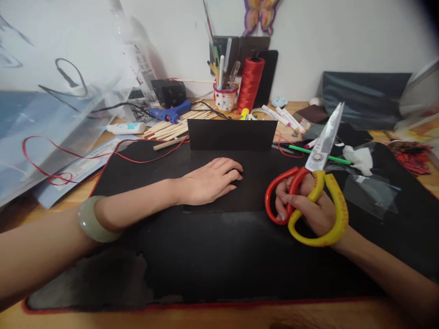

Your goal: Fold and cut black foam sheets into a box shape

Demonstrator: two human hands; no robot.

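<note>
My left hand (212, 180) lies palm down with its fingers loosely stretched on a folded sheet of black card (233, 135). The card's far part stands upright; its near part is flat under the hand on the black mat (206, 260). In my right hand (308, 203) is a pair of scissors (320, 148) with one red and one yellow handle. My fingers wrap round the handles. The blades are closed and point up and away, above the mat's right side.
Behind the card are wooden sticks (168, 131), a blue glue gun (171, 112), a pen cup (226, 97) and a red thread spool (251, 84). Red ribbon (137, 161) trails at left. A green stick (338, 160), crumpled tissue (358, 158) and clear plastic (372, 194) lie at right.
</note>
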